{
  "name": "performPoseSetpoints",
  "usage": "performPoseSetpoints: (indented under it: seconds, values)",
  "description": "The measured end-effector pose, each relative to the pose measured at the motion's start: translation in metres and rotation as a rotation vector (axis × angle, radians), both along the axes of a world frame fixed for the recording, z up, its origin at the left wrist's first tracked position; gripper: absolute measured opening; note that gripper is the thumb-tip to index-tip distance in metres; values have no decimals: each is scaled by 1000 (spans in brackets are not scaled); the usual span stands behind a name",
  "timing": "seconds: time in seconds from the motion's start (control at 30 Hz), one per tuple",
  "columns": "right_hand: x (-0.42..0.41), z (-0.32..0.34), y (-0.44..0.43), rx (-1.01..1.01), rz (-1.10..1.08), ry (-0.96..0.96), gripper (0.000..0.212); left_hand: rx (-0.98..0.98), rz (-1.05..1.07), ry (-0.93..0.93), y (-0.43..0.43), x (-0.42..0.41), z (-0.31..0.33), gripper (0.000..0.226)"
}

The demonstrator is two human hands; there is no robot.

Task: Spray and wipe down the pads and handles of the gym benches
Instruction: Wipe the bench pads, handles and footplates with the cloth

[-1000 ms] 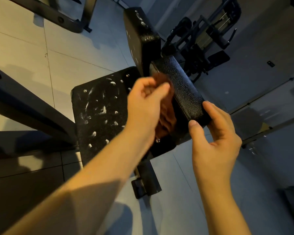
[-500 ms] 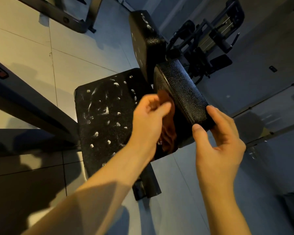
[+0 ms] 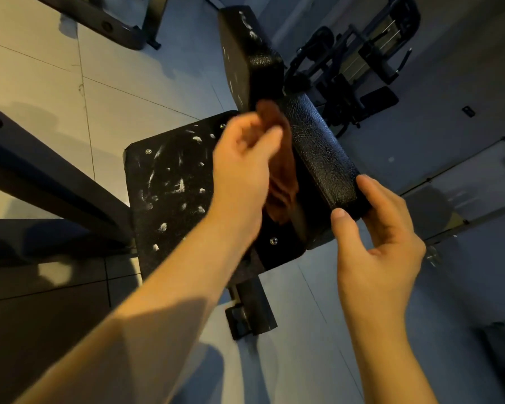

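Most wiping is left, I judge: my left hand (image 3: 242, 170) clutches the brown cloth (image 3: 283, 182) against the narrow pad (image 3: 321, 153), my right hand (image 3: 376, 237) grips its near end, and foam flecks dot the seat pad (image 3: 169, 193) at nine o'clock and the back pad (image 3: 242, 53) at twelve.

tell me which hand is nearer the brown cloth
Left. The left hand grips the brown cloth at the side of the narrow black pad; the right hand is apart from it, holding that pad's near end.
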State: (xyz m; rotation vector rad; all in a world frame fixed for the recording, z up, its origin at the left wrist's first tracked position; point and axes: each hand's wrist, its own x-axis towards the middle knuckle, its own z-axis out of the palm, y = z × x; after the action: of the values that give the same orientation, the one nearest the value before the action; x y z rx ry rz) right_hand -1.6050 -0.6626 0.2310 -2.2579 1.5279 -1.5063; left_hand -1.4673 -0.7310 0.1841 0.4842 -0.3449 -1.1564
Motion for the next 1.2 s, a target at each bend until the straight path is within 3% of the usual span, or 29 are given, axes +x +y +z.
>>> performPoseSetpoints:
  seconds: [0.13,0.27,0.4,0.53,0.63,0.87,1.07,1.2]
  values:
    - [3,0,1,1,-5,-3,44,14,77,-14,-15,2,3,15]
    - [6,-1,-1,-22,-19,-15,44,94,-224,149,15,-61,-39,20]
    - [4,-2,-2,-28,-28,-19,43,157,-440,119,49,-83,-51,17]
    - [6,-1,-2,-29,-32,-22,43,68,-272,125,27,-29,-12,11]
    - [8,0,-1,-25,-32,-16,44,122,-127,102,-1,-8,-6,15]
    - [6,-3,-1,-37,-28,-18,43,197,-388,130,59,-84,-45,13]
    - [3,-2,-2,-45,-26,20,44,66,-56,45,13,-28,-16,11]
    - [5,-1,0,-26,-19,-12,44,127,-213,196,10,-56,-36,13]
